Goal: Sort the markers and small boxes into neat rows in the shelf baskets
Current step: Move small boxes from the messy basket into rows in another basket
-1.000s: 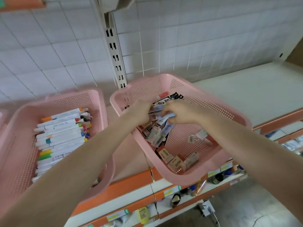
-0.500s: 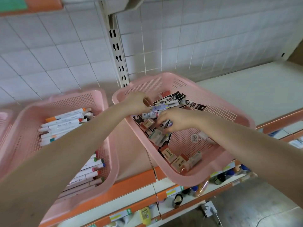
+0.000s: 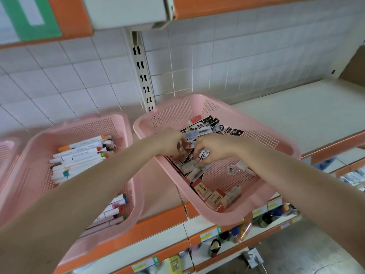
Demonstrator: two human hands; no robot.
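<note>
small boxes point(image 3: 207, 192): flat cardboard, jumbled in perforated pink plastic basket point(image 3: 227, 220) | left hand point(image 3: 171, 143): fingers curled round clear packet point(image 3: 180, 150) | right hand point(image 3: 213, 147): fingertips pinching white labelled box point(image 3: 205, 155) | markers point(image 3: 83, 153): white barrels, rowed in neighbouring basket point(image 3: 79, 123)

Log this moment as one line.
left hand: grips small boxes | right hand: grips small boxes | place: right basket | markers: lying in left basket

Three pink baskets point(image 3: 217, 109); two hands point(image 3: 214, 148).
</note>
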